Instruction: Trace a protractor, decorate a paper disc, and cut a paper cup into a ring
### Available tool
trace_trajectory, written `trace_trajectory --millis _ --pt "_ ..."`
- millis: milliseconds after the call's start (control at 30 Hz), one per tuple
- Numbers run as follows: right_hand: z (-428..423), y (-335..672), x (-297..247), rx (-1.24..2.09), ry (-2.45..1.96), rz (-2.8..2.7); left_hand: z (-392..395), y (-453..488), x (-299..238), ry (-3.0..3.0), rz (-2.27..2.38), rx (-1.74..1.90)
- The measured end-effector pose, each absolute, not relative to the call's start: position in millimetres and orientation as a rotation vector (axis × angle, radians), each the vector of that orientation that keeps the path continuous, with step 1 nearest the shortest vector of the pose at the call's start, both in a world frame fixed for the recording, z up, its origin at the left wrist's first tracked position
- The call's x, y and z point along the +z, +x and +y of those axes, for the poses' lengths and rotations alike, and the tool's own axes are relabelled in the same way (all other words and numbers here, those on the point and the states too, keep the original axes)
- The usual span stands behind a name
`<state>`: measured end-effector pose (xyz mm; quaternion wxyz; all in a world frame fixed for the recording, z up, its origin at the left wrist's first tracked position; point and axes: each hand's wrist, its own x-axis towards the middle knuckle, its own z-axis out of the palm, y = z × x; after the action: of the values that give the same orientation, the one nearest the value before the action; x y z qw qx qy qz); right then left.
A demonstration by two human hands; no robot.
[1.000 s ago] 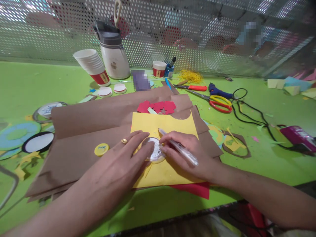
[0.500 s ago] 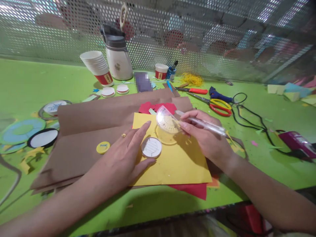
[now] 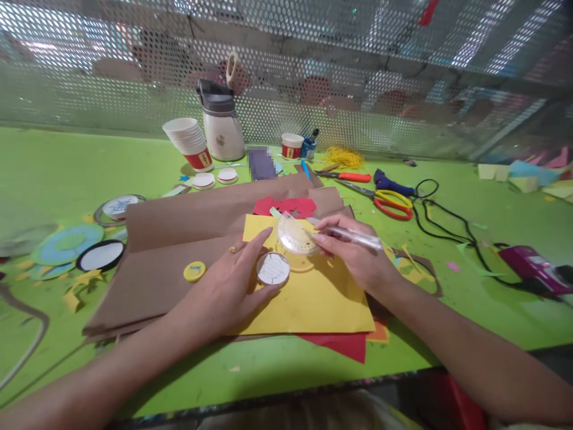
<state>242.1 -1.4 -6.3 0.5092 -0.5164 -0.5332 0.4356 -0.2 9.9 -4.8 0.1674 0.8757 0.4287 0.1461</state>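
Clear protractor (image 3: 296, 237) lifted off lined disc (image 3: 273, 269), R hand (image 3: 358, 257) pinching it + pen (image 3: 353, 237), L hand (image 3: 233, 286) open

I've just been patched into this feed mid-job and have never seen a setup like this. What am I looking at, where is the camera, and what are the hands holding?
There is no machine here. These are a person's two bare hands, filmed by one camera worn on the head that looks forward and down.

The left hand rests on a yellow paper sheet, with thumb and forefinger curved around a small white disc. The right hand grips a clear pen and holds a see-through round disc at its fingertips.

Brown paper lies under the sheet. Further back on the green table are scissors, stacked paper cups and a white jug.
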Motion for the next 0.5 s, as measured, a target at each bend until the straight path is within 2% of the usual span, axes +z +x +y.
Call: trace_trajectory --millis 500 --pt "1.4 246.9 -9.3 1.064 -1.197 -1.284 13.0 -1.1 1.6 2.420 1.199 0.378"
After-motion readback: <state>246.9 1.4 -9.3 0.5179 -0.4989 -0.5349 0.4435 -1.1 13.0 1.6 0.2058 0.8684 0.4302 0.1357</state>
